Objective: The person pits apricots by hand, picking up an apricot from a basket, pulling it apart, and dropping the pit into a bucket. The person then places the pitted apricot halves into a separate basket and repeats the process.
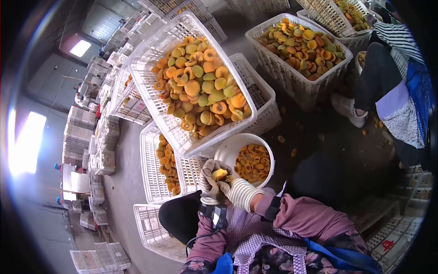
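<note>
My left hand [208,179], in a soiled striped glove, is closed around a yellow apricot [220,174] just in front of my lap. My right hand [244,193], gloved in white and grey stripes, presses in from the right with its fingers bent against the fruit. Whatever those fingers grip is too small and hidden to make out. Just beyond both hands stands a white bucket [269,176] with small orange-brown fruit pieces [252,163] in it. Above it a tilted white crate [182,141] holds many halved apricots [200,86], orange and greenish.
Another crate of fruit [166,166] stands at the left, by a further white crate [150,230]. At the back right is a full crate [292,82]. A co-worker's leg and shoe [350,109] are at the right. Fruit scraps lie on the dark floor [310,141].
</note>
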{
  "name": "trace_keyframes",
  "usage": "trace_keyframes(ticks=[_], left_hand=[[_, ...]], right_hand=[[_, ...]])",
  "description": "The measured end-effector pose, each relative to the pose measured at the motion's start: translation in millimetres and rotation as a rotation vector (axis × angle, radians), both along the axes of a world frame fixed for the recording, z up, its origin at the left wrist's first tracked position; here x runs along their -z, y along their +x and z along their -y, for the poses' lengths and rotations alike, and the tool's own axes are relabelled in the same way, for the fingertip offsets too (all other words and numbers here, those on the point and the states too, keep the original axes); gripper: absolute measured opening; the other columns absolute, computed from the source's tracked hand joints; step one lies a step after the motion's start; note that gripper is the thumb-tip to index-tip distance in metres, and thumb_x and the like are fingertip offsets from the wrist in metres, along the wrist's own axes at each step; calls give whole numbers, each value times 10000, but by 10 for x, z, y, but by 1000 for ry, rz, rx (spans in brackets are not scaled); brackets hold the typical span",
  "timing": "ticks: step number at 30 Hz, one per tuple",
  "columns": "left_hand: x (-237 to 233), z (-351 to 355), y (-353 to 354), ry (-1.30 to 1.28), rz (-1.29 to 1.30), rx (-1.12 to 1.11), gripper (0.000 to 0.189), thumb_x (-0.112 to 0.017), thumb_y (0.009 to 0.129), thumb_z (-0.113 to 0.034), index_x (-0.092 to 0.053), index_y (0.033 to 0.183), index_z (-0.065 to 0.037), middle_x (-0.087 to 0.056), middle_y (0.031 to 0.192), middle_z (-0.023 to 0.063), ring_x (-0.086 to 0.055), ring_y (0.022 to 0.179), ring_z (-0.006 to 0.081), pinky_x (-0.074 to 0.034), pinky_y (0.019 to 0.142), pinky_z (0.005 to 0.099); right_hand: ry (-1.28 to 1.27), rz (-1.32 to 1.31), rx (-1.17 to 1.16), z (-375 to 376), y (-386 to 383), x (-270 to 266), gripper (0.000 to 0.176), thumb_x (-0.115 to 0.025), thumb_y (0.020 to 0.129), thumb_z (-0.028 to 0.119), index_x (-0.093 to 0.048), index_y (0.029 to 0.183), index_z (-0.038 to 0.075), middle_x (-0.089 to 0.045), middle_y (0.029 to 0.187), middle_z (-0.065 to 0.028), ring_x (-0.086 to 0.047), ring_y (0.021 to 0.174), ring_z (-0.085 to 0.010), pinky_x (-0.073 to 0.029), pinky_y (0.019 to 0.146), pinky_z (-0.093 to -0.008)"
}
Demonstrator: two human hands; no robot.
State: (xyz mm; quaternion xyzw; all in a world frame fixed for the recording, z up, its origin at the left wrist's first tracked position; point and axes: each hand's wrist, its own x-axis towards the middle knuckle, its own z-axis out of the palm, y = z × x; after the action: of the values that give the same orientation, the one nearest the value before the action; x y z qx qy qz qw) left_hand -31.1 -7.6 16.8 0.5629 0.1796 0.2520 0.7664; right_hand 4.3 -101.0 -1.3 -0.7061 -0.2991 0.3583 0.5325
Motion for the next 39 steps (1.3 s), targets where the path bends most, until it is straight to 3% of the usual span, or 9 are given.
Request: trace_keyframes(ticks=[6,13,21,25,27,31,35,37,39], left_hand=[[83,-196,20,97,-215,-33,235,-511,907,-234,-520,800,-25,-612,716,89,-564,631,149,-472,629,267],[-41,-367,-24,472,-42,486,473,-710,735,-447,-503,755,-21,-558,661,83,-529,574,155,-429,529,264],[230,-646,-129,-461,-65,202,289,-455,930,-320,-586,960,-65,-600,752,72,-568,642,165,-483,575,284],[111,-1404,48,685,-162,-651,235,-465,893,-223,-537,1054,-67,-572,881,117,-549,790,229,-459,702,324],[141,-1584,399,960,-217,-576,254,-469,875,-174,-513,1101,-68,-558,946,140,-540,865,260,-447,765,344],[502,-1564,1337,1333,-718,-197,359,-479,837,-77,-464,1196,-71,-530,1074,186,-522,1013,323,-422,891,384],[695,-1747,1635,1301,-960,-200,462,-465,817,13,-422,1254,-131,-543,1083,163,-560,974,312,-471,843,369],[761,-1890,1560,246,-327,47,581,-510,757,105,-372,1265,-141,-548,1096,122,-567,928,242,-510,783,357],[259,-1430,1279,33,-345,-79,471,-447,847,89,-372,1254,-134,-566,962,45,-537,655,110,-442,510,230]], right_hand=[[-54,-180,-79,-78,-3,155,439,-393,920,352,-553,1082,-23,-607,906,-285,-583,905,-416,-476,770,-462],[-27,-684,-136,-24,-45,-136,388,-438,935,329,-555,1106,1,-621,872,-117,-543,755,-234,-453,747,-336],[-148,-965,-263,168,129,-479,455,-425,895,548,-536,767,126,-392,461,55,-342,329,-78,-269,301,-253],[121,-998,-203,126,141,-380,466,-443,887,546,-524,807,94,-412,464,24,-366,324,-103,-286,296,-269],[-145,-1189,256,-10,188,-107,459,-448,894,530,-521,803,85,-441,485,7,-377,325,-131,-301,303,-294],[-120,-1120,227,-60,248,-204,442,-455,876,568,-539,749,153,-461,512,16,-403,356,-136,-293,324,-289],[-27,-1110,353,-166,269,-117,381,-497,896,448,-565,749,104,-468,518,-9,-431,398,-140,-347,385,-285],[12,-1073,372,-154,340,-183,367,-500,900,428,-572,778,89,-495,558,-17,-461,453,-145,-377,435,-291],[54,-1046,391,-175,390,-138,354,-503,904,407,-578,807,75,-523,597,-25,-491,508,-150,-407,486,-296]])
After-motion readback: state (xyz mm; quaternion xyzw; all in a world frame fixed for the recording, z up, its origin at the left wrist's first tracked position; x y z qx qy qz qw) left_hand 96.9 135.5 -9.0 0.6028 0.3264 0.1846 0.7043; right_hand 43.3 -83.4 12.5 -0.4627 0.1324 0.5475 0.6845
